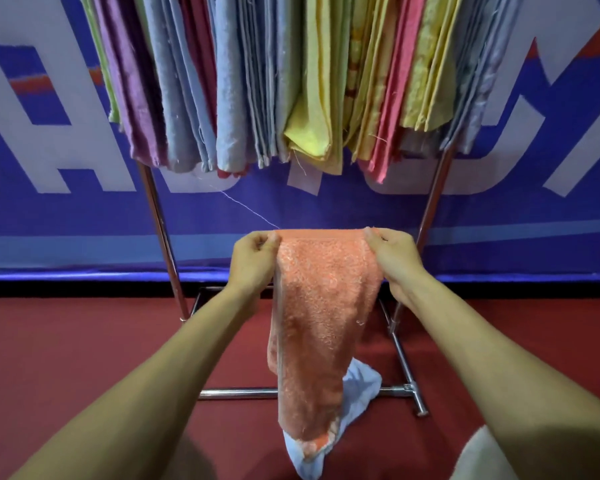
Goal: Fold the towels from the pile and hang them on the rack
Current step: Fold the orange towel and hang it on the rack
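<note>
Holding the orange towel (pixel 317 306) up by its top edge, I have my left hand (pixel 253 258) pinched on the left corner and my right hand (pixel 394 259) pinched on the right corner, the fingers (pixel 373 235) of both closed tight on the cloth. The towel hangs straight down between my forearms, narrow and long, its lower end reaching in front of a light blue towel (pixel 359 389) that lies crumpled on the red floor (pixel 84 358), partly over the low crossbar of the rack (pixel 163 237). The rack stands just ahead of me, its chrome legs on either side of my hands. Above, its rail is crowded with hung towels (pixel 291 81) in purple, blue, grey, yellow and pink, packed side by side. Behind it runs a blue banner (pixel 49 209) with large white letters. A bit of pale cloth (pixel 478 455) shows at the lower right.
</note>
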`<move>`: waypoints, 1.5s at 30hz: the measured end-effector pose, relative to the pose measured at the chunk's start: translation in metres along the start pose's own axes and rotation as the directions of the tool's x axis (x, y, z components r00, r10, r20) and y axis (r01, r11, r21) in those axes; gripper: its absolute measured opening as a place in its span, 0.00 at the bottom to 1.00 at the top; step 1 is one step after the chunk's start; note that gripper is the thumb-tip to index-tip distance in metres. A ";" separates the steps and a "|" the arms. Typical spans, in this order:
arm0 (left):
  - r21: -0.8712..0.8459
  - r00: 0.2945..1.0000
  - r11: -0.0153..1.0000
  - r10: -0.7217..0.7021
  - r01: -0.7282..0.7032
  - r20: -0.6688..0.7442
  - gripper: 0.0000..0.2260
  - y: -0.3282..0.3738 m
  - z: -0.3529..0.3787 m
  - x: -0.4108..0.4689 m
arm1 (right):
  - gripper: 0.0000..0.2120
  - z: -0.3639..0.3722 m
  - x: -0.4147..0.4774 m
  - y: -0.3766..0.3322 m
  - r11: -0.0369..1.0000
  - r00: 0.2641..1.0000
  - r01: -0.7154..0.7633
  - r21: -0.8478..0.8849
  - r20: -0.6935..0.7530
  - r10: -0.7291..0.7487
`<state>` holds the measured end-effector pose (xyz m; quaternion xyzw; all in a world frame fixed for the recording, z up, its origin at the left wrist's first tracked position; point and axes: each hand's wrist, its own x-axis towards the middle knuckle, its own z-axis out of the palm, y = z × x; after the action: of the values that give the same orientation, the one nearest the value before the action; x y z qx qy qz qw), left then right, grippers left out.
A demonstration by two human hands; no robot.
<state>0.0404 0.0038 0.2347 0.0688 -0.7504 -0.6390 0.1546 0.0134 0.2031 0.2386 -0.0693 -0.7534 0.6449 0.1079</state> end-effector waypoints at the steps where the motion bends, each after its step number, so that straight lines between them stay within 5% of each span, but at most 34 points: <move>1: -0.012 1.000 1.000 -0.027 0.027 0.005 0.11 0.001 0.000 -0.003 | 0.17 0.000 -0.002 0.000 1.000 1.000 -0.006 0.018 -0.016 0.006; 8: -0.274 0.982 0.943 -0.171 0.188 0.085 0.14 0.021 0.002 -0.028 | 0.23 0.014 -0.023 -0.015 0.970 0.997 -0.050 0.239 -0.047 0.063; 11: -0.296 0.981 0.936 -0.167 0.189 0.098 0.11 0.026 0.006 -0.038 | 0.10 0.019 -0.032 -0.016 0.976 0.998 -0.039 0.216 -0.035 0.047; 13: -0.305 0.983 0.935 -0.156 0.178 0.096 0.10 0.028 0.010 -0.043 | 0.11 0.022 -0.036 -0.014 0.985 0.999 -0.023 0.168 -0.029 0.028; 18: -0.213 0.993 0.975 -0.042 0.066 0.113 0.13 0.025 0.017 -0.046 | 0.06 0.032 -0.044 -0.015 0.998 0.998 0.054 0.045 0.017 -0.054; 23: -0.120 0.992 0.992 0.042 -0.027 0.118 0.08 0.026 0.020 -0.049 | 0.11 0.036 -0.045 -0.010 0.994 0.997 0.025 0.109 0.074 -0.033; 30: 0.041 0.988 0.988 0.144 -0.147 0.054 0.09 0.024 0.019 -0.051 | 0.13 0.036 -0.046 -0.008 0.997 1.000 0.029 0.077 -0.007 -0.028; 35: -0.008 0.962 0.991 0.130 -0.131 0.239 0.10 0.029 0.015 -0.056 | 0.12 0.035 -0.053 -0.015 0.995 0.987 0.080 0.063 0.132 -0.087; 41: -0.038 0.876 0.994 0.107 -0.101 0.470 0.32 0.023 0.009 -0.056 | 0.20 0.032 -0.056 -0.016 0.997 0.988 0.078 0.008 0.130 -0.078; 45: -0.032 0.853 0.998 0.059 -0.050 0.519 0.34 0.021 0.004 -0.051 | 0.09 0.026 -0.055 -0.016 0.992 0.987 0.120 -0.049 0.113 -0.114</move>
<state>0.0890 0.0265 0.2470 -0.1288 -0.7602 -0.6358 -0.0349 0.0608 0.1618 0.2464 0.0078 -0.7785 0.6192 0.1019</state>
